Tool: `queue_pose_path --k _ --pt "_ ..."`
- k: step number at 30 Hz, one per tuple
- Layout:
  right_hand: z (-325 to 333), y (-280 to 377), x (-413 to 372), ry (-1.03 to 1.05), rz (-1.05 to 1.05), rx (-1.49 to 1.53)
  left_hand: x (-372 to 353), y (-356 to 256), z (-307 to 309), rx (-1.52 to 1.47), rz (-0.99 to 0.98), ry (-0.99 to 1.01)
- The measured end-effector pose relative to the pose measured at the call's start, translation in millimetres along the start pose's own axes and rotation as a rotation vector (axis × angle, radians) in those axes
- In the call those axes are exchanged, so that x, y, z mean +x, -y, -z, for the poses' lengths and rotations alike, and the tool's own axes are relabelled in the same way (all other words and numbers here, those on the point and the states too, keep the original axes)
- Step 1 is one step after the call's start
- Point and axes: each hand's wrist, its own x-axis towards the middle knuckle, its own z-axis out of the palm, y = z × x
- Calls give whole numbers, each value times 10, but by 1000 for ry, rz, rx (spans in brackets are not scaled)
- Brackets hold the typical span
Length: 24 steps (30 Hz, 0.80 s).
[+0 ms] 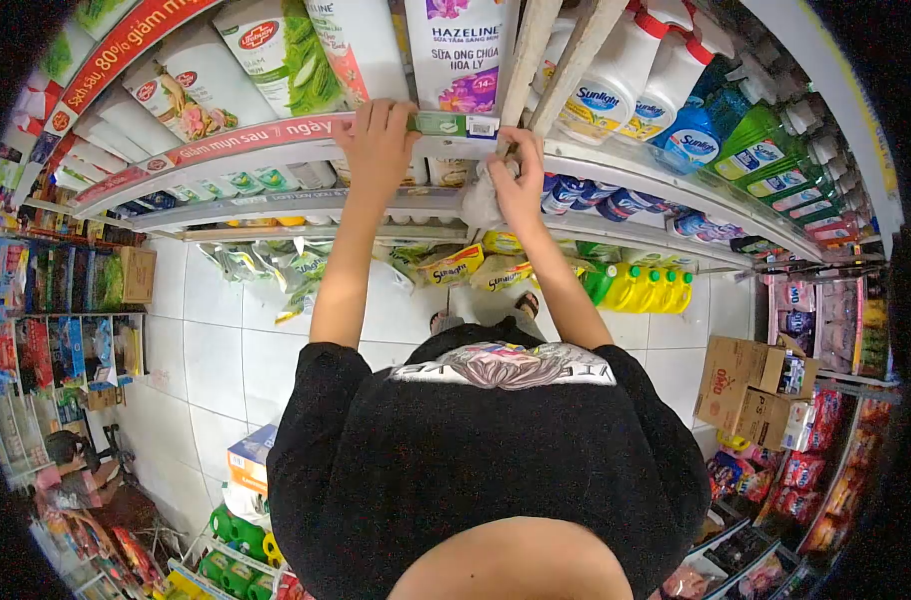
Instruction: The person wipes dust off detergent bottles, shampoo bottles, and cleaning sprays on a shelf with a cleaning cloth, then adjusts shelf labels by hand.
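Note:
My left hand point(379, 140) rests on the front edge of a shelf, its fingers over the red and white label strip point(266, 132). Beside it, my right hand point(519, 178) is closed around a crumpled grey cloth point(483, 203) at the right end of the same edge. Between the hands sits a green and white price tag point(446, 124). Behind it stands a white and purple Hazeline bottle point(463, 55). Green and white Lifebuoy packs point(281, 55) stand behind and left of my left hand.
White Sunlight bottles point(611, 80) fill the shelf at the right, past a pale upright post point(576, 65). Yellow bottles point(641, 290) and Sunlight bags point(451, 266) stand low down. An open cardboard box point(741, 385) is at the right, and a person point(71, 485) is at the far left.

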Motion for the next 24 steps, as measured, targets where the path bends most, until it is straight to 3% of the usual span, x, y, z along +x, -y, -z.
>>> queue_pose_path --k 6,8,14,24 --pt "-34 121 -8 -19 117 -74 -14 43 -92 -120 -17 -114" --pt "-37 42 -37 64 -69 -12 -28 78 -164 -150 -23 -130" --pt "-32 99 -8 155 -157 132 -34 96 -131 -169 -49 -123" --pt "-61 67 -7 111 -142 169 -41 106 -165 -199 -51 -186"
